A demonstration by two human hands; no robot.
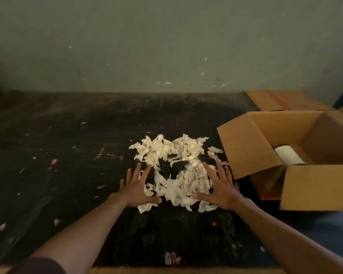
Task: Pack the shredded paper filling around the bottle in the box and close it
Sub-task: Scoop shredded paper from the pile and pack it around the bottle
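So far nothing is packed: the shredded paper [174,171] lies heaped on the dark surface [67,155], left hand [137,189] and right hand [220,186] spread flat either side. The bottle [289,155] lies bare in the open box [265,147]; filling and closing remain.

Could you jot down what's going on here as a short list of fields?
Surface: dark, scuffed table
Filling: shredded paper heaped on the table, outside the box
Box: open cardboard box at right, flaps up
Bottle: white bottle lying inside the box
Left hand: spread open at the heap's left edge
Right hand: spread open at its right edge
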